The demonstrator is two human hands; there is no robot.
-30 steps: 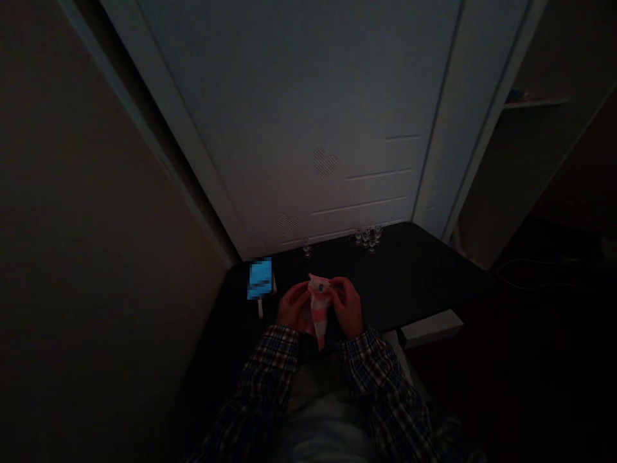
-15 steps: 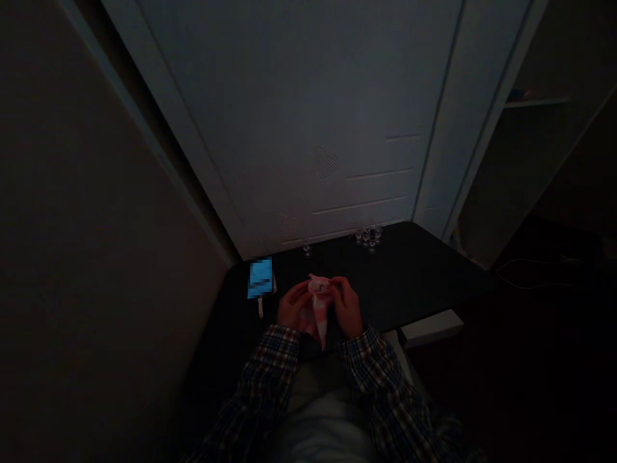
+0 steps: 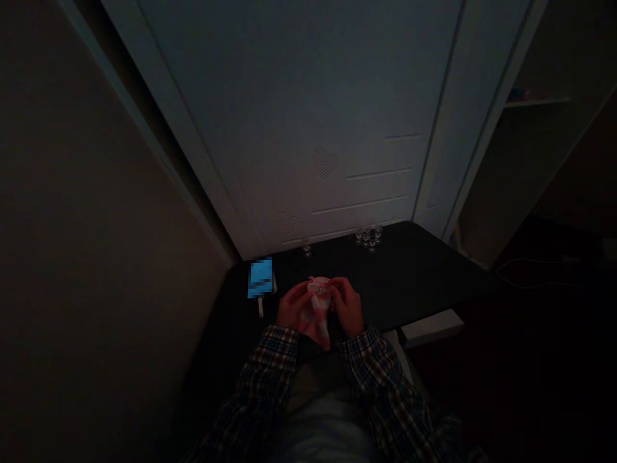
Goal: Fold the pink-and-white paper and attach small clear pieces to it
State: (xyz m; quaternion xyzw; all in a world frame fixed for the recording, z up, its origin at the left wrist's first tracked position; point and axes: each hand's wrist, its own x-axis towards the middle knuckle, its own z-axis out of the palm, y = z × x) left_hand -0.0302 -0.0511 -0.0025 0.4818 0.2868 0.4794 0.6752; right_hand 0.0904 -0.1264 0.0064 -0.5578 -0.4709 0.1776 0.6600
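A pink and white cloth [image 3: 315, 321] is held by both hands over the near part of the dark table. My left hand [image 3: 292, 306] grips its left side, fingers closed on the fabric. On the other side, my right hand [image 3: 349, 307] pinches the upper right of the cloth. A small shiny, clear thing [image 3: 321, 290] shows in the folds between the fingertips; it looks like glass, but the dim light hides its shape. The cloth's lower corner hangs down toward the table edge.
One small stemmed glass [image 3: 307, 249] stands at the back of the dark table [image 3: 409, 276]. Several more glasses [image 3: 369, 238] cluster to its right, near the white panel [image 3: 337, 96]. A blurred-out blue screen [image 3: 261, 278] lies at left. A white box [image 3: 432, 328] sits below the table's right front edge.
The cloth has shifted and spread between my fingers, and its hanging corner has swung slightly right. Both hands stay in nearly the same place. The glasses have not moved.
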